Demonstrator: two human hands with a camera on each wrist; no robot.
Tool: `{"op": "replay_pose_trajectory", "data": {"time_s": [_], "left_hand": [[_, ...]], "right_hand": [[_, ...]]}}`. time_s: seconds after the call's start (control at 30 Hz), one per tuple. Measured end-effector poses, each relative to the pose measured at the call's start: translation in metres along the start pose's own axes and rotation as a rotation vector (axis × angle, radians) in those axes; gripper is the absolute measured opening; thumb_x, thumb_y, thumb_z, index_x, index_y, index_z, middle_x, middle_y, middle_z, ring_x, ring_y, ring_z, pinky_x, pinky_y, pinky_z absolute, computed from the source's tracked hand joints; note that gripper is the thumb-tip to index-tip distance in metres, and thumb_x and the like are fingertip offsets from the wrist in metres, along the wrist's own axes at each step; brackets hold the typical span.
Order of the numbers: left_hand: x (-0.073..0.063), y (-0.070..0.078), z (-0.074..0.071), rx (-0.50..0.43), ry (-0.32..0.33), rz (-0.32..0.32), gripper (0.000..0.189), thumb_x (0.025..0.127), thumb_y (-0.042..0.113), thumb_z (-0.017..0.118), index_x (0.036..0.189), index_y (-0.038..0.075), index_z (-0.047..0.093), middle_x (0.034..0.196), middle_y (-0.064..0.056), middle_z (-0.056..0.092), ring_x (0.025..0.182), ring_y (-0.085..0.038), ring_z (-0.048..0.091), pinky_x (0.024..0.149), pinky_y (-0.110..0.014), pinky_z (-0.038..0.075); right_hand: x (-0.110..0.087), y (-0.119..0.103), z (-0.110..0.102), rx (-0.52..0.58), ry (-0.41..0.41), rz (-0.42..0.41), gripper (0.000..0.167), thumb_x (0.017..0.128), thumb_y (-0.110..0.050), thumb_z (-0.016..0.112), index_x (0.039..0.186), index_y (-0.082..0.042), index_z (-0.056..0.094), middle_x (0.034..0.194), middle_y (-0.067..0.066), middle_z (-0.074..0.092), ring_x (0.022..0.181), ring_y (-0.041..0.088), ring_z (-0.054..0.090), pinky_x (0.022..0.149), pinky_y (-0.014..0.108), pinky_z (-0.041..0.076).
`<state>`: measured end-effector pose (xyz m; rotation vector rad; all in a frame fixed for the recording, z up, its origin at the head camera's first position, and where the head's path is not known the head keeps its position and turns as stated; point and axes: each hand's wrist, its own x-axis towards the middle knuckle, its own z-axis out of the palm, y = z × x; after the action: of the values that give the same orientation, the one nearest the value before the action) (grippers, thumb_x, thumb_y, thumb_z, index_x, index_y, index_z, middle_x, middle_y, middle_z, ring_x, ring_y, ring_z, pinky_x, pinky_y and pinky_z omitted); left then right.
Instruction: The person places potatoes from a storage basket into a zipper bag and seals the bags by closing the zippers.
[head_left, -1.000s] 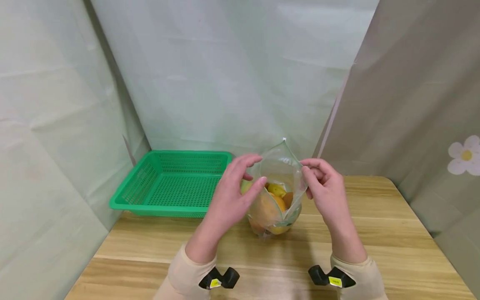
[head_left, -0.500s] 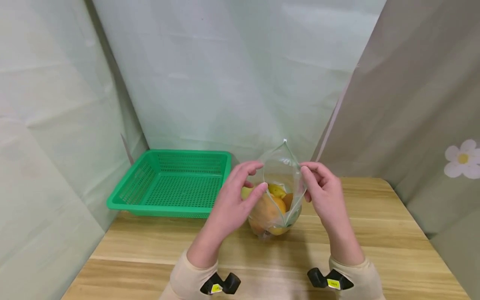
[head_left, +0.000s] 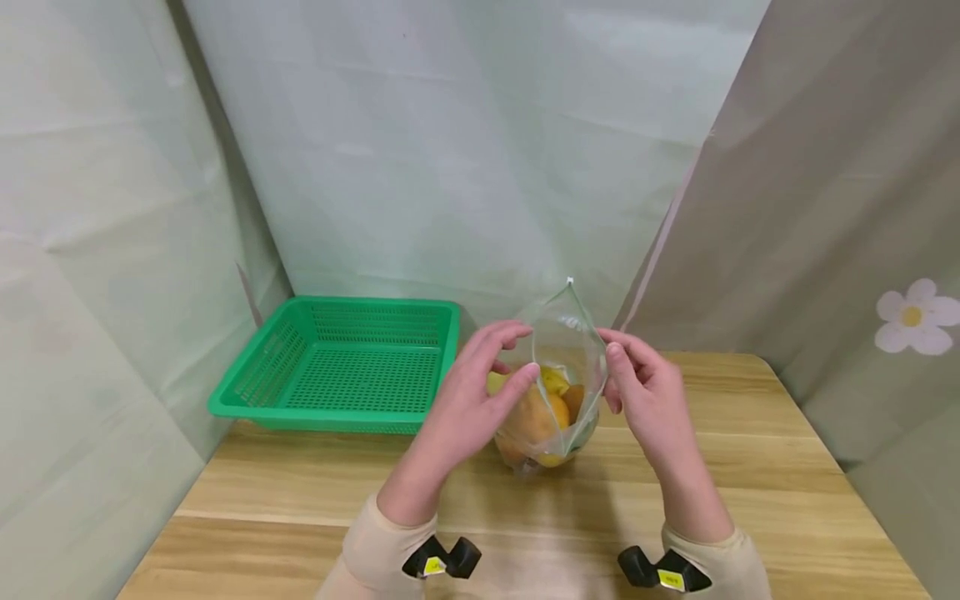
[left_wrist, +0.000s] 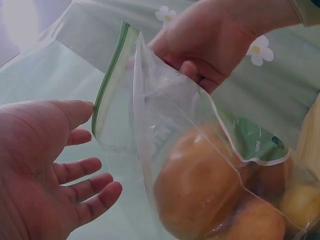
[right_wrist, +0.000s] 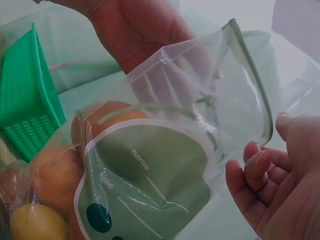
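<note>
A clear zip bag (head_left: 572,425) with a green-edged mouth stands on the table, mouth gaping upward. Round orange fruit (left_wrist: 192,182) and yellow fruit (right_wrist: 39,220) fill its lower part. My left hand (head_left: 471,387) is at the mouth's left side; its thumb touches the zip edge while the other fingers spread loosely. On the opposite side is my right hand (head_left: 648,396), with its fingers loosely bent against the zip edge. In the right wrist view the right thumb lies just off that edge. A green label (right_wrist: 145,175) reads "name" and "time".
A green plastic basket (head_left: 360,379) stands on the wooden table (head_left: 300,492), left of the bag. Light cloth (head_left: 480,167) hangs behind, and a darker cloth with a white flower (head_left: 917,317) hangs at the right. Each wrist wears a black camera mount.
The bag's mouth has narrowed as its left edge moved right. The right thumb has come away from the rim it touched earlier. The head view has shifted slightly.
</note>
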<state>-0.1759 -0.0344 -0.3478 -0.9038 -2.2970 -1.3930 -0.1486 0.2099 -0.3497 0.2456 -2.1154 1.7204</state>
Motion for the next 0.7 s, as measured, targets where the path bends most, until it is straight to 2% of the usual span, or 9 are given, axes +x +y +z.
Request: {"op": "replay_pose_trajectory", "data": {"time_s": [0.1, 0.17, 0.33, 0.5, 0.63, 0.7], "left_hand": [[0.005, -0.003, 0.001, -0.008, -0.014, -0.018, 0.051, 0.111, 0.032, 0.07, 0.157, 0.015, 0.057, 0.154, -0.011, 0.057, 0.123, -0.035, 0.065, 0.094, -0.052, 0.061], [0.008, -0.005, 0.001, -0.005, -0.021, -0.026, 0.053, 0.111, 0.032, 0.071, 0.159, 0.015, 0.055, 0.152, -0.014, 0.058, 0.123, -0.037, 0.065, 0.095, -0.055, 0.061], [0.016, -0.01, 0.0, 0.017, -0.041, -0.017, 0.054, 0.11, 0.031, 0.072, 0.158, 0.014, 0.055, 0.154, -0.014, 0.058, 0.129, -0.032, 0.06, 0.1, -0.054, 0.059], [0.028, -0.012, -0.007, 0.063, -0.06, 0.017, 0.046, 0.114, 0.025, 0.066, 0.157, 0.012, 0.057, 0.153, -0.01, 0.059, 0.127, -0.034, 0.063, 0.102, -0.051, 0.058], [0.042, -0.015, -0.013, 0.107, -0.075, 0.034, 0.043, 0.115, 0.016, 0.062, 0.158, 0.012, 0.057, 0.152, -0.011, 0.059, 0.125, -0.033, 0.065, 0.101, -0.051, 0.059], [0.051, -0.016, -0.016, 0.128, -0.091, 0.038, 0.046, 0.114, 0.011, 0.062, 0.159, 0.013, 0.055, 0.154, -0.011, 0.058, 0.129, -0.032, 0.062, 0.103, -0.049, 0.058]], "right_hand": [[-0.001, -0.001, -0.002, -0.025, -0.031, -0.008, 0.032, 0.115, -0.02, 0.063, 0.142, -0.005, 0.073, 0.07, 0.008, 0.056, 0.059, 0.018, 0.053, 0.054, 0.027, 0.046], [-0.002, -0.002, -0.003, -0.037, -0.053, -0.006, 0.033, 0.114, -0.02, 0.065, 0.144, -0.007, 0.072, 0.079, 0.008, 0.059, 0.061, 0.017, 0.054, 0.055, 0.027, 0.048], [-0.002, -0.002, -0.005, -0.056, -0.089, 0.006, 0.035, 0.112, -0.017, 0.068, 0.146, -0.01, 0.072, 0.098, 0.011, 0.06, 0.063, 0.017, 0.055, 0.056, 0.026, 0.049], [-0.002, -0.001, -0.007, -0.095, -0.096, 0.004, 0.034, 0.111, -0.012, 0.067, 0.144, -0.012, 0.073, 0.092, 0.012, 0.06, 0.063, 0.019, 0.056, 0.052, 0.026, 0.044], [0.0, -0.001, -0.01, -0.136, -0.103, -0.012, 0.033, 0.112, -0.01, 0.064, 0.143, -0.011, 0.074, 0.088, 0.011, 0.06, 0.063, 0.019, 0.057, 0.051, 0.027, 0.045], [0.002, -0.001, -0.012, -0.153, -0.107, -0.023, 0.032, 0.112, -0.01, 0.063, 0.142, -0.011, 0.075, 0.086, 0.01, 0.059, 0.063, 0.02, 0.057, 0.052, 0.028, 0.045]]}}
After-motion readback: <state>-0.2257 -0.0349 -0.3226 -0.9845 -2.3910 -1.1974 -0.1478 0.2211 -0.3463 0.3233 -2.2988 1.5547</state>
